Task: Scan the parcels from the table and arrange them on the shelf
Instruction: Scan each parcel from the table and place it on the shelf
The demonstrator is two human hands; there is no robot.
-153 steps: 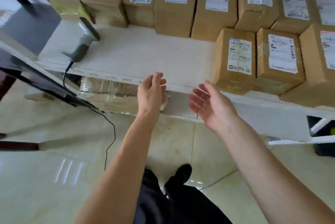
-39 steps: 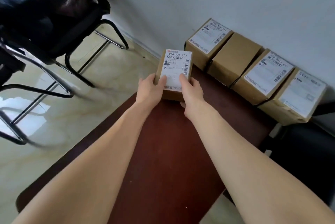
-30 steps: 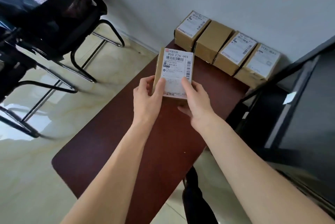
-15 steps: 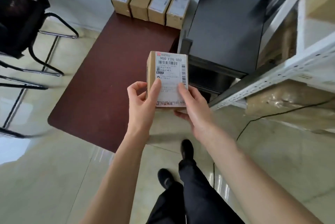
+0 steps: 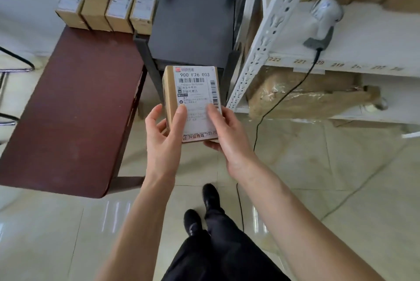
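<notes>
Both hands, left hand and right hand, hold one labelled box, each grip closed on it. The scanner lies on the shelf; four boxes sit on the brown surface.

Black side stand, tiled floor
</notes>
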